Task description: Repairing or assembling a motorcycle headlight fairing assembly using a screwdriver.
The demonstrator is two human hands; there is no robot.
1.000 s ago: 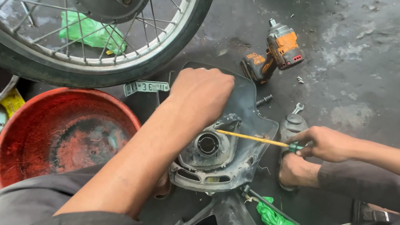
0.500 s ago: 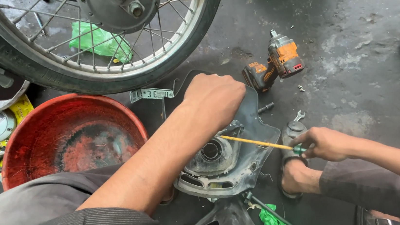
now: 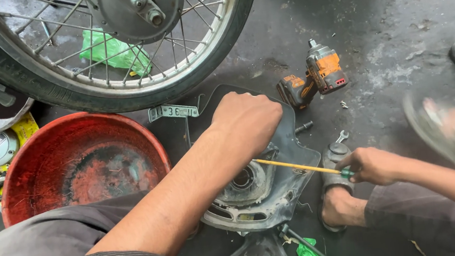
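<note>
Screwdriver (image 3: 298, 167) shaft runs right-to-left into housing (image 3: 256, 197).
My R hand (image 3: 373, 165) clenched on its handle; L hand (image 3: 246, 121) fisted atop housing, nearer the tip.

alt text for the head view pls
A left hand presses down on a grey engine cover on the wet floor, while the right hand pokes a yellow screwdriver into it. A red basin, spoked wheel and orange impact wrench lie around.

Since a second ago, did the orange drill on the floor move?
No. The orange drill lies just as far from the small plate; only the camera shifted.
</note>
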